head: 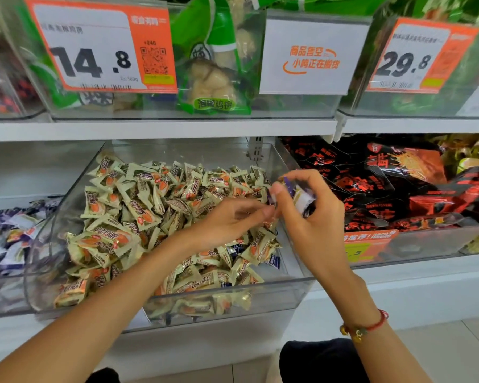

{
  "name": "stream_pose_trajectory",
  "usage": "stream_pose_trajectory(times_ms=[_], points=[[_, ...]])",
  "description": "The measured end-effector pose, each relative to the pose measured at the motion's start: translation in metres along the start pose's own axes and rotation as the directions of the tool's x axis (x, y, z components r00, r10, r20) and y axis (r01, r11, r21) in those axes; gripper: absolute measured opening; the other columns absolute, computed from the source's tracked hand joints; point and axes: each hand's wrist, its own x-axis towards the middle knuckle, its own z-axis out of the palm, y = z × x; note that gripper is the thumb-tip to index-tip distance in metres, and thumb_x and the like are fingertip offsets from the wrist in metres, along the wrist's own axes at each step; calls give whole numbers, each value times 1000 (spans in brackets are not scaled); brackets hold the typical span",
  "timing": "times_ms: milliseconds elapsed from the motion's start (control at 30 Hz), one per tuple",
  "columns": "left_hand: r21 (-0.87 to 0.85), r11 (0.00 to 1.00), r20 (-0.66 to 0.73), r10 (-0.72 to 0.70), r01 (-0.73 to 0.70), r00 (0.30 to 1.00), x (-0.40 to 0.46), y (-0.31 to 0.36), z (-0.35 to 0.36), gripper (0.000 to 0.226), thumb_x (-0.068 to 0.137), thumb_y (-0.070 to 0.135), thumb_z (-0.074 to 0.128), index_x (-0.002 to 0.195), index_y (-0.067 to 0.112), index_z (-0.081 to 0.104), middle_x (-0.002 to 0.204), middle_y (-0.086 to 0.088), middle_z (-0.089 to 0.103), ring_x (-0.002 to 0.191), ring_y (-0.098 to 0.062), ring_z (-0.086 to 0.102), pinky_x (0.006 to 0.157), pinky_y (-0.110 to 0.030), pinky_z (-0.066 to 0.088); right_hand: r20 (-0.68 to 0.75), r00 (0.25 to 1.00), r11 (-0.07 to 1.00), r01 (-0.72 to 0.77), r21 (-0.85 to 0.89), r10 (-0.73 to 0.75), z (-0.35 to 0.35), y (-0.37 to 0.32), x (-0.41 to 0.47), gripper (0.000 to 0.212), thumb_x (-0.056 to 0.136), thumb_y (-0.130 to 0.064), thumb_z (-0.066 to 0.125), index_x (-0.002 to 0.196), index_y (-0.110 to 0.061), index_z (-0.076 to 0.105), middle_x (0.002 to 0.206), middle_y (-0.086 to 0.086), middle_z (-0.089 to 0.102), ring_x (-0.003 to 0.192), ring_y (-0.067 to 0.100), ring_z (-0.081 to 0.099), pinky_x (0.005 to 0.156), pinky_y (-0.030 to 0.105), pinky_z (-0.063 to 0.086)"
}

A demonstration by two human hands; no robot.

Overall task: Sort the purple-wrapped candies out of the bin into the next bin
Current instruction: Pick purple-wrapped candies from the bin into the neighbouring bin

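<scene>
So, a handful of purple-wrapped candies (302,197) is being gripped in the right hand (313,217), held up over the right end of the clear bin (161,305). Another purple wrapper (271,199) is pinched by the left hand (230,222) at its fingertips, right against the right thumb. Cream-and-orange candies (138,205) are piled through the bin, with a few purple ones still seen near the front right. More purple candies are stacked in the next bin (9,297) to the left.
</scene>
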Motion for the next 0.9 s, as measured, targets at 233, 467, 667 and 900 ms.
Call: stream_pose_trajectory(times_ms=[233,467,667,900], points=[[890,452,15,-158,59,987,13,-15,30,62,78,59,66,123,17,54,116,-2,56,100,-23,58,81,-36,49,-57,998,998,12,65,-8,-1,-2,1,9,94,-22,62,95,-13,60,65,-1,62,61,20,61,62,43,47],[753,653,-11,-107,79,994,9,-13,11,30,92,31,62,121,23,62,89,9,62,77,-16,57,94,-38,48,-71,997,997,33,74,-28,-4,0,-1,8,95,-22,61,96,-14,59,68,1,62,61,25,61,59,46,46],[458,888,316,-125,-35,941,-5,-4,3,45,86,39,67,129,27,58,128,13,59,115,-1,53,102,-22,39,-74,997,997,31,75,-26,-5,0,0,9,94,-20,61,97,-11,59,69,-1,62,61,17,62,61,39,48],[730,681,202,-135,-57,970,11,-14,13,33,93,33,59,126,35,59,125,3,57,115,-18,52,98,-41,42,-37,998,993,-44,111,48,-6,-2,-1,12,96,-21,57,102,-14,65,63,-14,63,60,7,61,60,22,47]])
